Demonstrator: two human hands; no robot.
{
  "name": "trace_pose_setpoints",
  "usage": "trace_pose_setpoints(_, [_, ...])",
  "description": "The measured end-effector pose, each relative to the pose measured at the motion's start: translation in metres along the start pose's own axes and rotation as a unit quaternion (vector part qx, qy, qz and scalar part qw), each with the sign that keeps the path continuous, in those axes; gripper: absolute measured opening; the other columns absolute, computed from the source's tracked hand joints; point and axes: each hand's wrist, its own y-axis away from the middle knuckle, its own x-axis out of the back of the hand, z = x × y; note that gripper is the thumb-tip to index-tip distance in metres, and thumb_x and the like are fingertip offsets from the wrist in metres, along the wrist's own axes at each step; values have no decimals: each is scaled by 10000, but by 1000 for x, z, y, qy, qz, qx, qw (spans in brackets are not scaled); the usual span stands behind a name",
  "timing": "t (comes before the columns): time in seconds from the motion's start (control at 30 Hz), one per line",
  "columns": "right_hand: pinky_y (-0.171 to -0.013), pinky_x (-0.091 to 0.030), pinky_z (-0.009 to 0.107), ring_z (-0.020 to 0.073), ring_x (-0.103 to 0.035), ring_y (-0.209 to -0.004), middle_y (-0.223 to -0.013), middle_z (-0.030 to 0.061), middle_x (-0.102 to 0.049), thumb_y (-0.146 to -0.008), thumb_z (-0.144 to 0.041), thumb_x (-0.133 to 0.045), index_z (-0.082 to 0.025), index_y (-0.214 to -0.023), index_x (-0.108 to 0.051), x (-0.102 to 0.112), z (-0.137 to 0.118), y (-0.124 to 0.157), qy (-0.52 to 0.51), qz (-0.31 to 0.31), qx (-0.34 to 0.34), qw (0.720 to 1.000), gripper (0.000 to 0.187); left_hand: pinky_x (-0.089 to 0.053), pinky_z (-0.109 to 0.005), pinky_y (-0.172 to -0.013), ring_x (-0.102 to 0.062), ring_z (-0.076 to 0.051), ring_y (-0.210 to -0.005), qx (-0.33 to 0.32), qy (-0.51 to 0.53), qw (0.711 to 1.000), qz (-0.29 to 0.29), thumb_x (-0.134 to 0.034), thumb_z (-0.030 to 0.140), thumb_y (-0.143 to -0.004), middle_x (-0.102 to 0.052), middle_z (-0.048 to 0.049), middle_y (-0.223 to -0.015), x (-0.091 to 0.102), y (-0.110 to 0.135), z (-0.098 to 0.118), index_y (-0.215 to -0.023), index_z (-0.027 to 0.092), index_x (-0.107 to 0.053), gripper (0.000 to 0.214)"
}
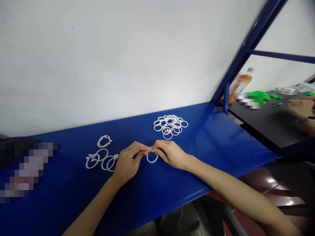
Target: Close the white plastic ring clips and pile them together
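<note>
Between my hands hangs a thin white ring (152, 162), just above the blue table. My left hand (128, 160) pinches its top from the left, and my right hand (169, 153) pinches it from the right, the fingertips almost meeting. The exact spot under the fingertips is hidden. Left of my left hand lie several larger white rings (97, 160) with small knobs on them, and one more such ring (104, 141) sits behind these. A heap of plain white rings (169, 124) rests beyond my right hand.
The blue table (197, 131) meets a white wall at the back. A blue metal frame (227, 95) rises at its right end. Past it, another person's hand (302, 108) works at a black table (261, 121) with green pieces (258, 96) and a bottle (242, 85). A blurred object (31, 167) lies far left.
</note>
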Motion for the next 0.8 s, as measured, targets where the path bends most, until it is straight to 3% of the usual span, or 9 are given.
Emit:
trace_pose_setpoints(0.37, [-666, -460, 260, 150, -554, -731, -812, 49, -622, -1073, -281, -359, -164, -938, -583, 2, 0, 7, 67, -44, 88, 993, 287, -492, -206, -663, -646, -101, -686, -10, 2, 1000, -28, -532, 140, -927, -676, 39, -723, -4, 3, 2, -788, 226, -667, 212])
trace_pose_setpoints(0.57, [-706, -482, 269, 159, -612, -786, -891, 59, -670, -1050, -293, -433, -175, -985, -604, 2, 7, -2, 94, 1, 9, 995, 217, -511, -303, -825, -655, -172, -851, -6, -109, 994, -28, -560, 313, -947, -732, -7, -900, 5, -4, -5, -938, 236, -681, 144])
trace_pose_setpoints(0.7, [-767, -487, 297, 182, -635, -852, -978, 80, -692, -1008, -211, -507, -172, -1014, -652, 27, 32, -15, 174, 109, -87, 975, 150, -432, -467, -1019, -587, -296, -1102, 64, -294, 953, 23, -485, 436, -961, -702, -104, -1133, 31, -10, -25, -1142, 193, -662, 351])
trace_pose_setpoints(0.8, [-753, -482, 304, 186, -618, -827, -995, 91, -681, -978, -176, -535, -163, -1028, -690, 48, 56, -23, 236, 143, -142, 950, 163, -439, -543, -955, -514, -393, -1185, 197, -418, 887, 8, -422, 469, -952, -632, -167, -1272, 51, -11, -40, -1287, 159, -611, 494])
